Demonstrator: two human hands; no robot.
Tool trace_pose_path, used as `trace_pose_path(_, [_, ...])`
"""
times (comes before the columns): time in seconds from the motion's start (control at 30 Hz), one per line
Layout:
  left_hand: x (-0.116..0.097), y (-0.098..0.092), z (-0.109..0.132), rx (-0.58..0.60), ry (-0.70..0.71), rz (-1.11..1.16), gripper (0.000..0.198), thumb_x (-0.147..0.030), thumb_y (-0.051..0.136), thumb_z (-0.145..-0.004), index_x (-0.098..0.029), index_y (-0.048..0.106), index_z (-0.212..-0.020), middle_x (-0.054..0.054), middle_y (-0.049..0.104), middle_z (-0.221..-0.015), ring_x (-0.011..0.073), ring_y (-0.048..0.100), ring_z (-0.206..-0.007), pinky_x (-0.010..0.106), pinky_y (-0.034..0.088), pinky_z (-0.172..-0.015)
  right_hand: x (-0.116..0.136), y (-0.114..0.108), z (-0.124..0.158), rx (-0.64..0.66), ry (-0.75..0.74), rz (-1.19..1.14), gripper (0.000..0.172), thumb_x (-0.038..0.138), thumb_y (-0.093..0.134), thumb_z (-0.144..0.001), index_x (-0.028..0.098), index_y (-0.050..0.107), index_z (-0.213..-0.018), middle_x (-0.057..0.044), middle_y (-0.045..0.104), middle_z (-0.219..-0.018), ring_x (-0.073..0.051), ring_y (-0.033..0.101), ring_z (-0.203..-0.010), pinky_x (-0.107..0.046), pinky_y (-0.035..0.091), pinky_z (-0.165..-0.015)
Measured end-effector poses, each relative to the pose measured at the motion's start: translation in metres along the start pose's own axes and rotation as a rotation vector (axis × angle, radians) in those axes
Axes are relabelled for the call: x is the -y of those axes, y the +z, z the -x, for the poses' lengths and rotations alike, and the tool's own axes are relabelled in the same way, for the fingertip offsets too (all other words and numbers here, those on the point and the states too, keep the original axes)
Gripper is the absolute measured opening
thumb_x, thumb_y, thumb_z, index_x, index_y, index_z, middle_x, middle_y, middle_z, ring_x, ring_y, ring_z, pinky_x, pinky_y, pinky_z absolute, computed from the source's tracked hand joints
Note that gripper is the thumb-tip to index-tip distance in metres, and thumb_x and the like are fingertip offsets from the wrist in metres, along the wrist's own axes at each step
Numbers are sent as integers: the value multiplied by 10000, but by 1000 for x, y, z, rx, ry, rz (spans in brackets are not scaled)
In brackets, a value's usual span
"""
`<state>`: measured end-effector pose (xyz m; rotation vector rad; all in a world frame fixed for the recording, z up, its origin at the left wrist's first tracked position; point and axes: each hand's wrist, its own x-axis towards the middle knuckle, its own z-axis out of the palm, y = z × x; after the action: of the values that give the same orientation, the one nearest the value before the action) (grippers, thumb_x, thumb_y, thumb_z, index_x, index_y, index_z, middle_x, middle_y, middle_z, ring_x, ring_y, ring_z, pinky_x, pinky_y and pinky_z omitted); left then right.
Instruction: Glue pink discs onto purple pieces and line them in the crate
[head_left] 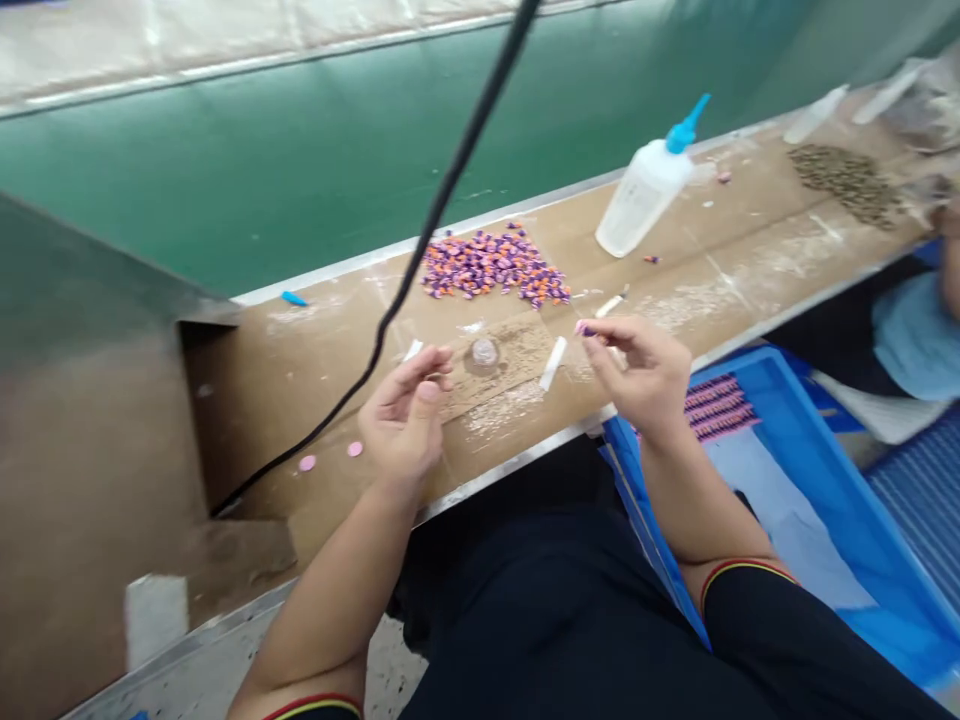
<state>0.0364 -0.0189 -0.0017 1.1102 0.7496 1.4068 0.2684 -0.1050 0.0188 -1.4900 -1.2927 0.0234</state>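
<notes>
The right hand (637,368) pinches a small purple and pink piece (583,328) between thumb and forefinger and holds it a little above the worn brown bench (750,270), near the front edge. The left hand (405,415) hovers lower, with the fingers half curled and the thumb laid toward them. Whether something thin sits between them, one cannot tell.

By judgement, the work is somewhere in the middle. A heap of small purple and orange pieces (491,265) lies on the bench behind the hands, not yet taken up. Rows of purple and pink pieces (716,405) lie in the blue plastic crate (817,440), just beside the right wrist. Between the hands are a small clear round blob (484,352) and a short white strip (553,362). Two flat pink discs (307,463) lie near the left hand.

The bench is narrow. Its metal front rim runs under both wrists, and the green conveyor belt (300,150) borders it at the back. A black cable (420,260) hangs across the left side and passes close to the left fingers, so that side is tight. On the right, bare bench is open between the right hand and the white squeeze bottle with a blue nozzle (649,185), which lies tilted. Another person's arm (951,255) shows at the far right edge, well apart
</notes>
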Motion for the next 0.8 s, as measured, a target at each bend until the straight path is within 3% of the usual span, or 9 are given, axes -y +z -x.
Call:
trace_pose_path(0.1, [-2,4,-4,-53,-2,-17,398,-548,978,-720,-254,868,-965,79,827,-954,181,741,-818,270,582,-676,-53,-78,12,-146,183,138,113,317,765,-935,224,777,-998,-45,822,-957,-202,797,-884,-366,682,-829])
trace_pose_path(0.2, [-3,10,-9,-84,4,-48,396,-535,993,-655,-221,859,-856,89,806,-844,189,699,-712,298,521,-602,-101,-159,42,-245,372,251,189,375,800,-890,219,728,-970,-53,796,-939,-224,798,-900,-392,678,-867])
trace_pose_path(0.27, [-2,14,-13,-113,26,-87,413,-546,991,-580,-217,847,-784,84,783,-766,189,655,-637,313,477,-558,-125,-201,69,-191,596,317,208,389,753,-919,219,687,-1018,-69,797,-970,-236,805,-931,-404,674,-885])
trace_pose_path(0.33, [0,20,-16,-139,53,-140,426,-578,963,-501,-231,822,-702,62,746,-681,187,601,-563,326,437,-513,-143,-227,97,12,891,452,172,344,681,-964,212,656,-1072,-91,807,-1002,-233,810,-948,-396,662,-911])
trace_pose_path(0.4, [2,26,-17,-162,81,-197,377,-570,908,-476,-249,790,-634,39,704,-613,187,554,-511,336,401,-481,-155,-236,123,228,1114,590,112,258,671,-947,196,668,-1040,-106,815,-969,-241,812,-942,-392,643,-949])
trace_pose_path(0.47, [4,30,-18,-173,114,-254,273,-502,838,-502,-261,776,-614,29,682,-592,187,527,-501,346,381,-476,-164,-236,145,362,1218,659,61,174,704,-881,187,700,-941,-105,817,-902,-254,810,-927,-385,625,-975])
trace_pose_path(0.53, [8,33,-18,-173,167,-304,207,-441,778,-518,-263,776,-623,28,676,-597,185,508,-496,354,369,-471,-170,-231,161,444,1271,662,69,133,719,-843,185,728,-888,-89,821,-862,-240,804,-892,-350,618,-959])
trace_pose_path(0.63, [15,30,-18,-153,261,-336,207,-428,774,-530,-253,785,-638,31,690,-621,176,501,-477,343,361,-448,-178,-224,177,565,1332,636,125,140,698,-882,179,779,-969,-62,834,-864,-186,791,-823,-269,608,-883])
trace_pose_path(0.8, [27,22,-17,-24,328,-303,204,-389,860,-576,-250,834,-723,43,742,-694,163,551,-514,311,394,-460,-185,-219,186,679,1359,624,222,145,660,-928,164,809,-1092,-43,838,-864,-159,794,-823,-216,583,-855])
